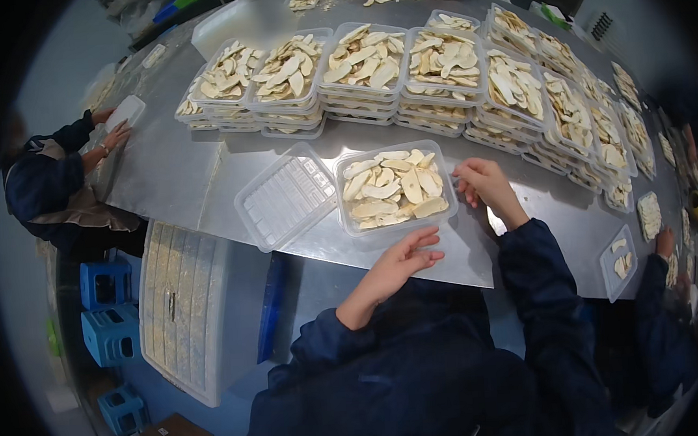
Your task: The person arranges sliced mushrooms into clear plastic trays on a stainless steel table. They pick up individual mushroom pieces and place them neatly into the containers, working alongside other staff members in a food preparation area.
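Before me on the metal table is a clear plastic tray [397,226] filled with flat, cream-coloured dried slices [391,186]. Just off the tray's near edge, my left hand [401,261] hovers with its fingers apart and nothing in it. My right hand [483,186] is beside the tray's right rim, fingers loosely bent and thumb apart; whether it touches the rim I cannot tell. No slice shows in it. Left of the filled tray, an empty clear tray or lid [286,196] lies tilted at an angle, close against it.
Stacked trays of slices [364,59] curve round the far side and right of the metal table [165,164]. A co-worker [55,178] handles a tray at the left; others work at the far edge and right. Below stand blue stools [110,335] and a white bin [181,306].
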Motion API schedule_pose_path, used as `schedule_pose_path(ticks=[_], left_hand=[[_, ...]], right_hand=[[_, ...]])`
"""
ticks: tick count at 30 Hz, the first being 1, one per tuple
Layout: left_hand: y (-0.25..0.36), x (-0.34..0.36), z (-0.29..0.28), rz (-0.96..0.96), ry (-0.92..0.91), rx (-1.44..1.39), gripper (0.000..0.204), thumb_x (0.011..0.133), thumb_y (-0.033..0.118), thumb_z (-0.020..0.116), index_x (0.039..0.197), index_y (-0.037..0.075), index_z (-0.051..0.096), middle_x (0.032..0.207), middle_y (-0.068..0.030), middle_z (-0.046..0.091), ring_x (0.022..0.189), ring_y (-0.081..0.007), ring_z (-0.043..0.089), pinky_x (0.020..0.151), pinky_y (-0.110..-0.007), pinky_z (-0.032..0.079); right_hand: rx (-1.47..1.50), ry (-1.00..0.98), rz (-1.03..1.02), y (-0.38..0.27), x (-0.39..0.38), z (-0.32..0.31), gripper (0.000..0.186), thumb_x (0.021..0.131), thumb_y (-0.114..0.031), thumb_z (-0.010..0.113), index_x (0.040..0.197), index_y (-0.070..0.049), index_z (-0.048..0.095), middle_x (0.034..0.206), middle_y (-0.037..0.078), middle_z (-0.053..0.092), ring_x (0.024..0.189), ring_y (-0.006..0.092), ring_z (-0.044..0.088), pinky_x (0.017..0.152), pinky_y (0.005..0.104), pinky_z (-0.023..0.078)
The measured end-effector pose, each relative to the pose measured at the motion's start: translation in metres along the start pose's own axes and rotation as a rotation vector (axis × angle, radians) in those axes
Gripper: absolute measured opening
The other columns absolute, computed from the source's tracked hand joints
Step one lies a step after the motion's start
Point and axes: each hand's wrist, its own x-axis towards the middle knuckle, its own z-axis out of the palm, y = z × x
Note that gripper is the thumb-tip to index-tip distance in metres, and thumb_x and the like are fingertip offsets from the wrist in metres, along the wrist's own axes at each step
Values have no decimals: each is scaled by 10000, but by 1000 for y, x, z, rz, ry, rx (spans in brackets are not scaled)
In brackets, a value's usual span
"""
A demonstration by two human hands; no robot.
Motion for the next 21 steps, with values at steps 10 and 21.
schedule_pose_path(ticks=[10,21], left_hand=[[-2,32,3,9,123,-496,413,961,35,501,1364,-34,441,1360,-147,528,1254,-243,539,1048,-334,462],[42,33,-26,184,333,-389,577,990,111,490,1508,30,250,1505,-183,349,1372,-256,385,1133,-365,315]], right_hand=[[149,114,-140,-7,-25,-18,88,868,-74,602,816,-52,534,604,3,544,435,88,488,405,233,367],[110,377,-193,48,-98,-97,113,925,-60,615,892,-53,506,694,-18,559,567,49,513,505,200,412]])
